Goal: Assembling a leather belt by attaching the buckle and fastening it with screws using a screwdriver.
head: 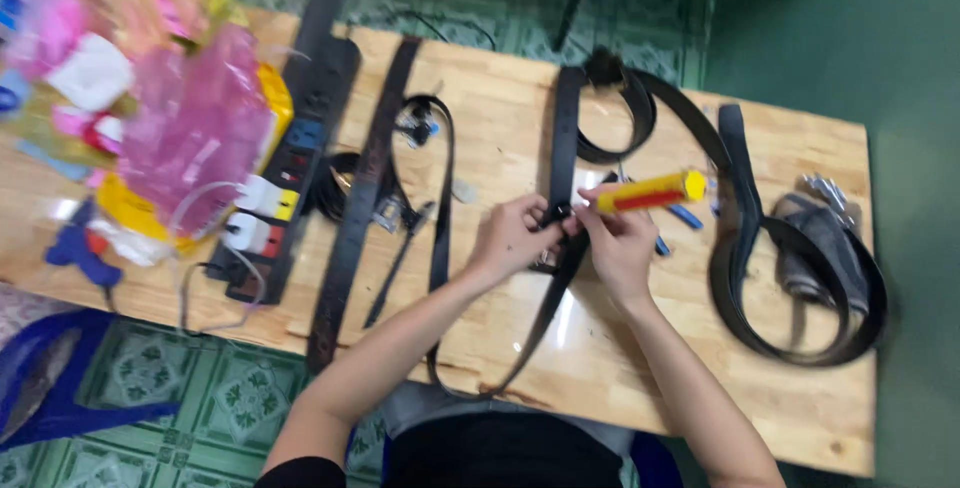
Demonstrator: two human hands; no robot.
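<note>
- Your left hand (pixel 512 238) pinches the black belt (pixel 562 163) at mid-table; fingers closed on the strap right where it meets your right hand.
- Your right hand (pixel 620 238) grips a yellow-and-red tube-shaped tool (pixel 650 191), tip end pointing left at the pinch point; fingers also touch the strap.
- Belt runs from the far edge of the wooden table (pixel 640 358), under both hands, then curves toward the near edge.
- Handling, my read: strap is light, limp along its length, fairly stiff across its width, smooth face so it may slide. Hold it flat between thumb and fingers close to the work spot, not out at a loose end.
- Count, blur limits it: about 5 dark straps on the table. 1 in your hands, 1 long flat strap (pixel 362 198) left of it, 1 thin looped strap (pixel 442 178) between those, 1 coiled behind your hands, 1 big loop (pixel 790 288) right of your hands.
- 1 black power strip (pixel 295 163) left of the flat strap, plugs in it.
- 1 pile of pink and yellow plastic bags (pixel 180 118) at the table's left end.
- 1 grey bundle (pixel 825 248) inside the big loop.
</note>
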